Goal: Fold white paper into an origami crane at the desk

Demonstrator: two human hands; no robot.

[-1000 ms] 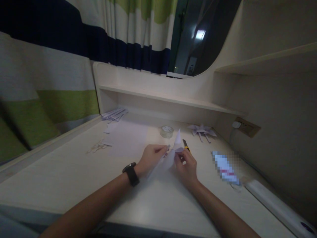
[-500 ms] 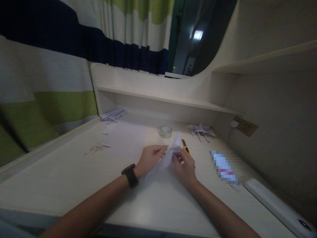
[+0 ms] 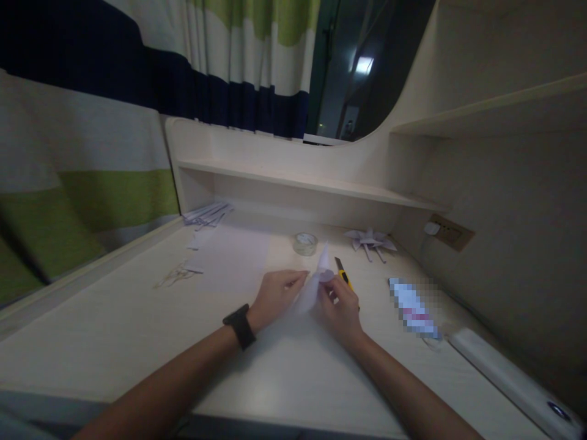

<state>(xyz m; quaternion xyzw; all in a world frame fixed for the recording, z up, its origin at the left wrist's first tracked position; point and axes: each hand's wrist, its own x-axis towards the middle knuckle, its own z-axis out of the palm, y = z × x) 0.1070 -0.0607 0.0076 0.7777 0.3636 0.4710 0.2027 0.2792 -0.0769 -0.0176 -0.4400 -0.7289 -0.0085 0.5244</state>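
Note:
A white folded-paper pinwheel (image 3: 310, 292) is held over the desk in front of me, one pointed blade up and a broad blade hanging down. My right hand (image 3: 340, 304) pinches it near its middle from the right, thumb and fingers closed on the paper. My left hand (image 3: 279, 296), with a black watch (image 3: 239, 326) on the wrist, is closed in a pinch just left of the pinwheel's middle. What lies between its fingertips is too small to make out. A yellow utility knife (image 3: 343, 276) lies right behind my right hand.
A clear tape roll (image 3: 305, 244) stands beyond my hands. Folded pinwheels (image 3: 370, 239) lie at the back right, a blurred-out phone (image 3: 414, 307) nearer. To the left are a paper sheet (image 3: 238, 256), paper strips (image 3: 208, 214) and rubber bands (image 3: 174, 275). A long white device (image 3: 504, 373) sits at the right.
The pinwheel has turned slightly, its upper blade now narrower and a little further left. My left fingertips have drawn slightly away from its middle. Both hands otherwise stay in place.

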